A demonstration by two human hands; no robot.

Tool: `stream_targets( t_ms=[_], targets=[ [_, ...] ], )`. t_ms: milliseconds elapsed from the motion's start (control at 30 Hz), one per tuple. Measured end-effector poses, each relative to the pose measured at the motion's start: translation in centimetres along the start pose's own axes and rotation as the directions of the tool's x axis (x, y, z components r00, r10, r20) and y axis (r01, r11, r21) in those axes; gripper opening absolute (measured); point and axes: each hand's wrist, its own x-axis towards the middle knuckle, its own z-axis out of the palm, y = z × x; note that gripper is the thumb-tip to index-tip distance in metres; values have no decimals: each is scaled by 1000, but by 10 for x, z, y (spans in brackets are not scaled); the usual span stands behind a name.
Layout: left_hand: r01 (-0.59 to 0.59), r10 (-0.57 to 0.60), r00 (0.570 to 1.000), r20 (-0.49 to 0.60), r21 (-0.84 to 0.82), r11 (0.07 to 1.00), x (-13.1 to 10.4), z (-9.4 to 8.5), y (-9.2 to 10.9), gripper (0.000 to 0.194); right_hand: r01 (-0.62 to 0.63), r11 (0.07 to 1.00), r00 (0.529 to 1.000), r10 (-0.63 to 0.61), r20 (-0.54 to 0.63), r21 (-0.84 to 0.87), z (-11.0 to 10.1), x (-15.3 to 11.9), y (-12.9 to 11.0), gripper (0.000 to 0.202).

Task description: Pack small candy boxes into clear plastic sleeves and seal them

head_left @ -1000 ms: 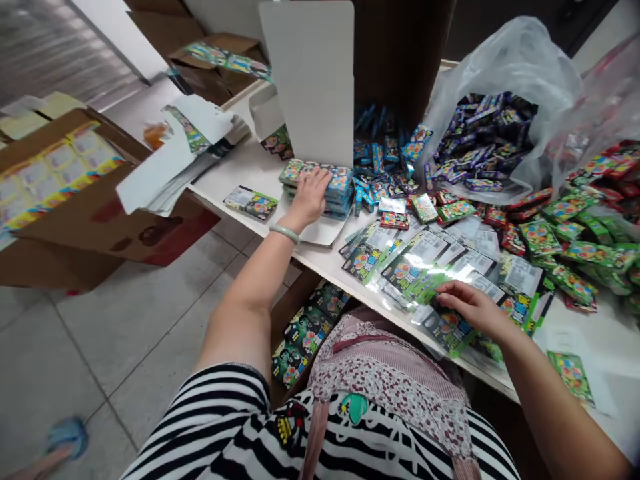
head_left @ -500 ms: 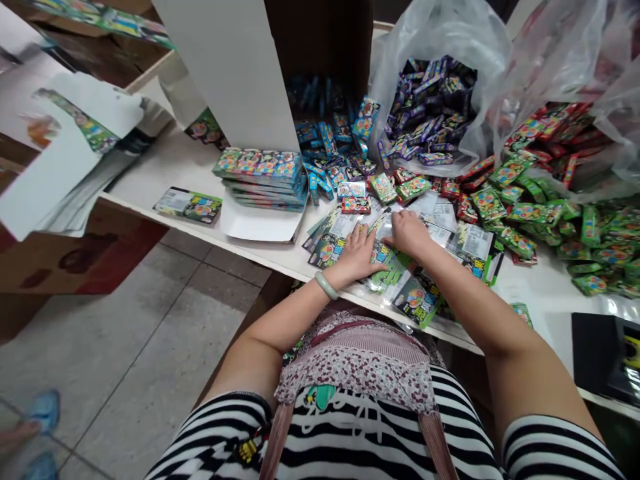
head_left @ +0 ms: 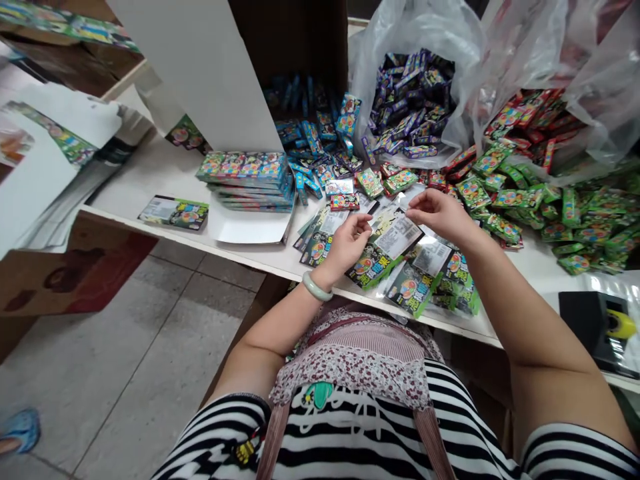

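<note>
Over the printed packets on the table, my left hand [head_left: 346,247] has its fingers curled, close to the left edge of a black and green packet [head_left: 383,250]. Whether it grips anything is too small to tell. Up and to the right, my right hand [head_left: 436,215] pinches at the upper right corner of that packet, thumb against fingers; what lies between them is hard to make out. Another packet [head_left: 413,287] lies to the right, near the table's front edge. Small red [head_left: 345,202] and green [head_left: 370,182] boxes sit just beyond the hands.
A stack of colourful strips [head_left: 245,177] rests in a white tray [head_left: 250,228]. Left of it is a single packet [head_left: 175,212]. Behind are a bag of purple boxes [head_left: 415,100], a bag of red boxes [head_left: 535,120] and a green heap [head_left: 590,220]. A black and yellow object [head_left: 595,327] sits right.
My hands have lifted from lying on the packets; their fingers have curled, and the right hand has moved right. The packet between them now shows its printed front. The view has shifted slightly.
</note>
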Motion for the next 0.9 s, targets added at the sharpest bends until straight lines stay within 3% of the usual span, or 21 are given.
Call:
stream_targets(
  t_ms=[100, 233, 400, 533, 600, 800, 900],
  targets=[
    [-152, 148, 988, 32, 185, 971, -5, -9, 19, 31, -60, 990, 988, 42, 147, 124, -3, -13, -6, 41],
    [-298, 275, 954, 117, 307, 904, -12, -25, 37, 26, -165, 948, 931, 58, 360, 273, -5, -26, -9, 41],
    [-351, 308, 934, 181, 312, 883, -16, -30, 46, 26, -204, 889, 953, 85, 290, 410, 12, -30, 4, 42],
    [-369, 309, 926, 217, 352, 860, -15, -30, 49, 25, -239, 881, 899, 42, 435, 408, 28, -34, 12, 38],
    [-381, 288, 917, 277, 393, 837, -16, -32, 50, 26, -224, 906, 899, 50, 435, 358, 33, -36, 13, 36],
    [-397, 223, 912, 344, 605, 690, -27, -37, 50, 41, -159, 918, 923, 7, 385, 364, 32, -32, 5, 42],
    [-395, 219, 910, 353, 570, 720, -29, -37, 42, 37, -99, 937, 922, -40, 386, 334, 32, -30, -3, 41]
  ],
)
